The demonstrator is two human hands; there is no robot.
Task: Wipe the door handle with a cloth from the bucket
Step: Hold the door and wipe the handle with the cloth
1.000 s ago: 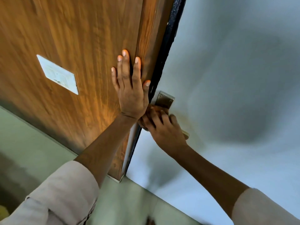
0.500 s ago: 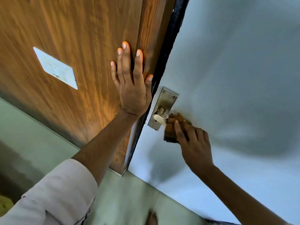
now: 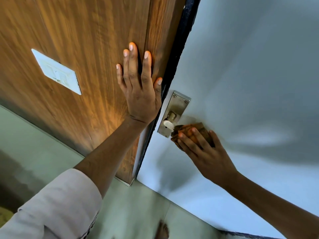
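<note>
Brown, bunched cloth (image 3: 195, 131) is pressed around the door handle (image 3: 170, 124) by the right hand (image 3: 205, 152); the fingers (image 3: 188, 144) are curled over the cloth, holding it closed against the lever. Only the pale, rounded near end of the lever is seen; the rest is covered by cloth. A brushed-metal backplate (image 3: 177, 107), rectangular with two screws at its top, is fixed to the smooth, matte grey-white door (image 3: 250, 75). The left hand (image 3: 139, 94) is laid flat and open, fingers spread, on a glossy wood-grain panel (image 3: 77, 40), holding nothing. A black, rough-edged strip (image 3: 181, 40) runs between panel and door. A white rectangular switch plate (image 3: 57, 71) is set into the wood. A pale rolled sleeve (image 3: 57, 207) covers the left forearm. Pale green floor (image 3: 134, 213) is seen below, with a bare foot (image 3: 162, 230) blurred.
</note>
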